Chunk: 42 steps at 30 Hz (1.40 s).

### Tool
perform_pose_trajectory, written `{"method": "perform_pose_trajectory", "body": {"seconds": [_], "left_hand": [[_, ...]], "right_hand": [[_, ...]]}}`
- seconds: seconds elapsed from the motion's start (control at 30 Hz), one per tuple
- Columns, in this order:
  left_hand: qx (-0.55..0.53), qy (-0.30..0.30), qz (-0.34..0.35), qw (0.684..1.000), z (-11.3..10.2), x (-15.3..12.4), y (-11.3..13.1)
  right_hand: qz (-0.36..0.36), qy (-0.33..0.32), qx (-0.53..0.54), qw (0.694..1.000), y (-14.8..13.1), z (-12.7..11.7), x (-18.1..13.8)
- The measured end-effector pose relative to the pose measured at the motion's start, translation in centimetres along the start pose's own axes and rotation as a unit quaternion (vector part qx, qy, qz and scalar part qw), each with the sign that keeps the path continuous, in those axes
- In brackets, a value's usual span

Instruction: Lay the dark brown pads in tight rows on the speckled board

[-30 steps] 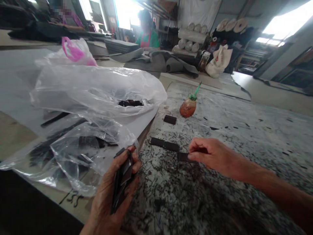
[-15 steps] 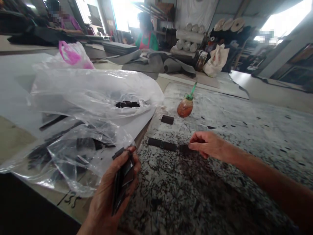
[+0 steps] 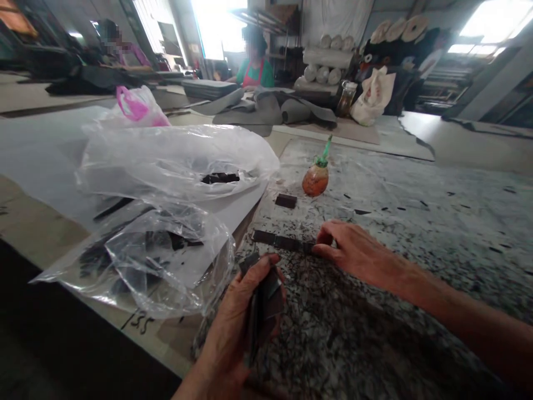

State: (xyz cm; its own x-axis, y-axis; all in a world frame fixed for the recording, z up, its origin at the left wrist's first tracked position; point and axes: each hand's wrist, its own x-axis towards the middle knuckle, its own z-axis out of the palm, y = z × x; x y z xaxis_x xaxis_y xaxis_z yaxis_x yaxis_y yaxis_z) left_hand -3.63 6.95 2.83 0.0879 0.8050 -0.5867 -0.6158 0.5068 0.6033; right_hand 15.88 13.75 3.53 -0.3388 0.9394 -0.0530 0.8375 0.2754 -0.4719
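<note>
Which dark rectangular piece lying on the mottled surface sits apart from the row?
The single piece left of the orange bottle; the others lie end to end nearer the person, their row reaching the right hand.

The left hand (image 3: 235,316) is curled in a grip, thumb (image 3: 259,269) uppermost; the right hand (image 3: 350,248) is outstretched, fingers (image 3: 330,226) bent.

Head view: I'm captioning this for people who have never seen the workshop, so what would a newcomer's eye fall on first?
Probably the orange bottle with a green nozzle, standing on the dark-stained work surface beyond the hands. Next, the shiny clear plastic spread to its left. Nearest the camera, the left hand grips a stack of dark pieces.
</note>
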Motion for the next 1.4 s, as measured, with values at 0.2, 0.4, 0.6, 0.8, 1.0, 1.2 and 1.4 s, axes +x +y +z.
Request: {"method": "perform_pose_trajectory", "body": {"seconds": [0.2, 0.4, 0.6, 0.8, 1.0, 1.2, 1.4], "left_hand": [[0.021, -0.024, -0.011, 0.999, 1.3, -0.4, -1.3], [0.035, -0.052, 0.010, 0.998, 1.8, -0.1, -2.8], [0.097, -0.056, -0.010, 0.994, 2.5, -0.3, -3.4], [0.106, -0.065, 0.003, 0.992, 2.9, 0.0, -4.0], [0.116, -0.092, -0.018, 0.989, 3.5, 0.0, -4.1], [0.127, 0.008, 0.006, 0.992, 3.0, -0.3, -3.2], [0.102, 0.002, -0.022, 0.995, 2.8, -0.2, -3.2]], "right_hand": [[-0.047, -0.107, 0.202, 0.972, -4.3, -1.0, -2.6], [0.009, -0.114, 0.275, 0.955, -4.3, -0.1, -2.9], [0.039, -0.151, 0.357, 0.921, -2.2, 0.5, -3.0], [0.023, -0.116, 0.271, 0.955, -1.9, -0.6, -3.4], [0.101, -0.150, 0.331, 0.926, 0.3, -1.7, -2.5], [0.127, -0.125, 0.301, 0.937, 6.0, -2.6, -2.1], [0.131, -0.146, 0.252, 0.948, 7.2, -2.1, -1.9]]}}
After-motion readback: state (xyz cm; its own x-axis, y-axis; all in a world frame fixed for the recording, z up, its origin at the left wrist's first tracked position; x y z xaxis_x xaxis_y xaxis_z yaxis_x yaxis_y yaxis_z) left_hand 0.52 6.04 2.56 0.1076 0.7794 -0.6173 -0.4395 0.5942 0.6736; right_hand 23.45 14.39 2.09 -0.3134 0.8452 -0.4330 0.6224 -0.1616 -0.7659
